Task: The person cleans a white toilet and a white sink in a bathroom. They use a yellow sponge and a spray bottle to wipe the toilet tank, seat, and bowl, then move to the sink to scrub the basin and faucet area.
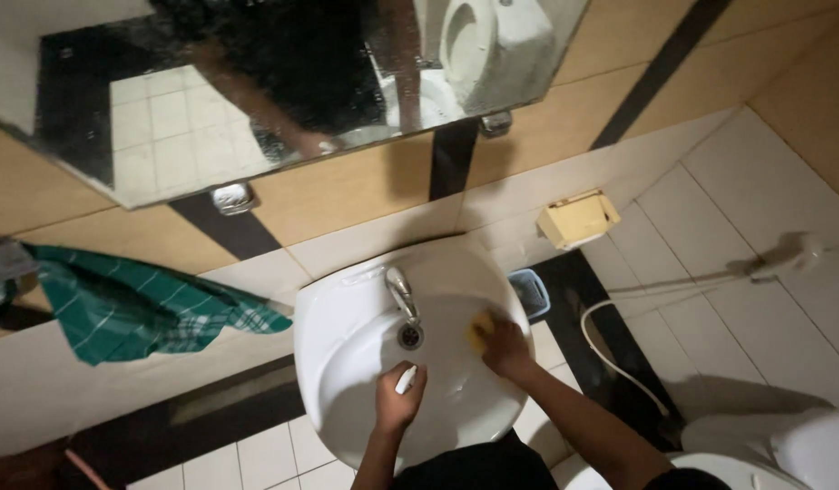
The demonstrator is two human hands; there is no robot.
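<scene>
Now, in the head view, we see the right hand (507, 347) closed on a yellow sponge (479, 328), pressing it on the inner wall of the white basin (347, 363), just right of the drain (410, 336). The left hand (397, 402) grips a small white bottle (406, 378) over the bowl. We judge the scrubbing is partly done; no foam shows. The basin looks smooth and glossy, the tap (400, 292) metallic, the green towel (138, 308) soft and checked.
</scene>
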